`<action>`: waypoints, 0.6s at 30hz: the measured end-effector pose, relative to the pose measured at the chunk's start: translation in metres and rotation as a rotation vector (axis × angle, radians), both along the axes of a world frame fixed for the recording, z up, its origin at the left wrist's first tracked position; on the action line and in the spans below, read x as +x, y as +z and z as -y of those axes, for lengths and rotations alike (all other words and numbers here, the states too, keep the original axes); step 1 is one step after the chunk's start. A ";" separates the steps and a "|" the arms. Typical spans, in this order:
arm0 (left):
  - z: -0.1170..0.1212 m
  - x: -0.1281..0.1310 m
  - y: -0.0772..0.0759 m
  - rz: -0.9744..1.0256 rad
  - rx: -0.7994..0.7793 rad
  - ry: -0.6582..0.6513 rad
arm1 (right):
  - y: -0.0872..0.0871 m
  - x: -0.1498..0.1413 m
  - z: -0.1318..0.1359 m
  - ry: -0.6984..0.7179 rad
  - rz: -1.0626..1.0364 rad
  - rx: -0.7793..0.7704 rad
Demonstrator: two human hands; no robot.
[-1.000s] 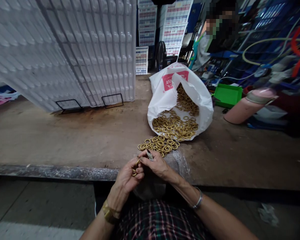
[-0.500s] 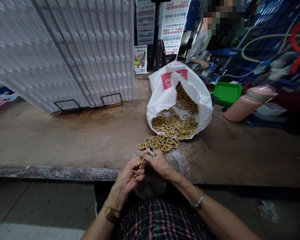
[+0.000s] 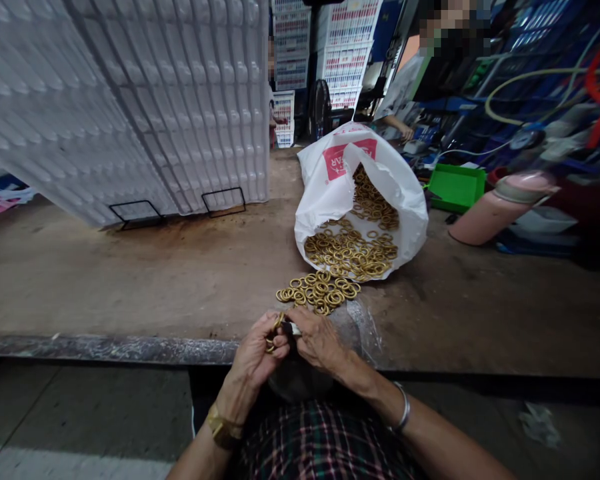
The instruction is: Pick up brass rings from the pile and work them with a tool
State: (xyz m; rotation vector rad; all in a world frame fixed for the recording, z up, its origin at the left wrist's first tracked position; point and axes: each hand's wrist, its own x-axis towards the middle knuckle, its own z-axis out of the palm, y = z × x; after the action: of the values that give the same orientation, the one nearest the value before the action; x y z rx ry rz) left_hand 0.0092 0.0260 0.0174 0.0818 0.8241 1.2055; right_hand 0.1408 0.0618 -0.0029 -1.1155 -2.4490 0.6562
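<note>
- Brown wooden workbench, spread before the person.
- White plastic bag with red print, lying on the workbench, mouth towards the person, gold-coloured metal rings inside.
- Loose heap of the same rings, just outside that mouth.
- Right hand, clamped around a small tool.
- Left hand, fingers curled tightly on a few rings, beside the right.
- Dark-and-pale small tool, its dark end near the held rings.
</note>
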 end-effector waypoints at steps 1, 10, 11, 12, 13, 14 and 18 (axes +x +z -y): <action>0.000 0.000 0.000 -0.002 0.000 0.004 | 0.001 -0.001 0.000 -0.009 0.021 0.005; 0.001 0.002 0.000 -0.002 -0.016 0.013 | 0.001 -0.002 0.000 -0.034 0.074 0.027; 0.002 0.002 0.001 -0.014 -0.011 0.013 | 0.001 -0.003 0.000 -0.032 0.082 0.024; 0.003 0.002 0.001 -0.029 -0.005 0.013 | 0.001 -0.003 0.000 -0.033 0.097 0.019; 0.003 0.002 0.001 -0.043 0.002 0.015 | 0.003 -0.004 0.000 -0.038 0.123 0.014; 0.004 0.002 0.001 -0.056 0.009 0.017 | 0.005 -0.006 0.001 -0.052 0.159 0.010; 0.006 -0.002 0.002 -0.059 0.019 0.048 | 0.019 -0.014 0.003 -0.116 0.290 0.022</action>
State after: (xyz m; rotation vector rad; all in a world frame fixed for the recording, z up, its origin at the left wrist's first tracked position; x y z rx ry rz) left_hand 0.0068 0.0203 0.0198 0.1141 0.8698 1.2610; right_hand 0.1267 0.0591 0.0158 -1.4184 -2.5938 0.4577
